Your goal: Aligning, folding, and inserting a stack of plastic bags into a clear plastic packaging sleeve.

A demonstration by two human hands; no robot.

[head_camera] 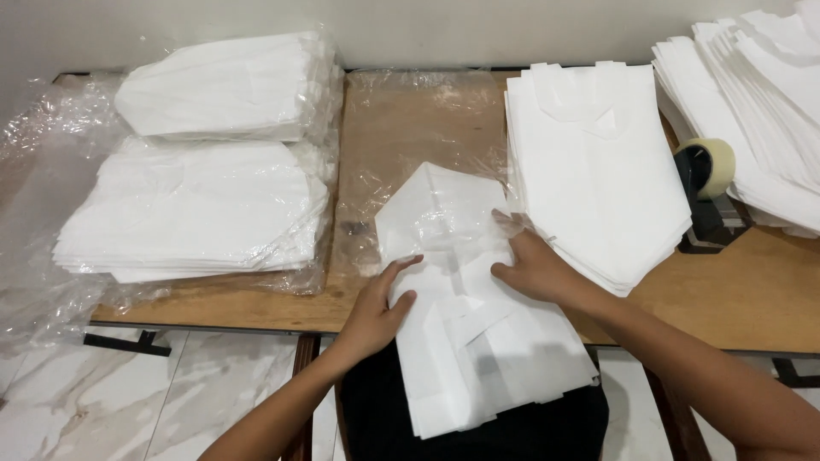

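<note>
Fingers of the left hand are held together, flat on the small stack of flat white paper bags with pointed tops; those of the right hand are pressed on its right side. The stack overhangs the wooden table's front edge, half inside a clear plastic sleeve. Uneven pressure could fan the sheets or snag the plastic. A taller white stack is seen just beside it.

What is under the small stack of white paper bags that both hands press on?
Under the paper bags lie a clear plastic sheet and the wooden table; their near end overhangs something black. Left hand and right hand rest on top. Lower layers are hidden.
</note>
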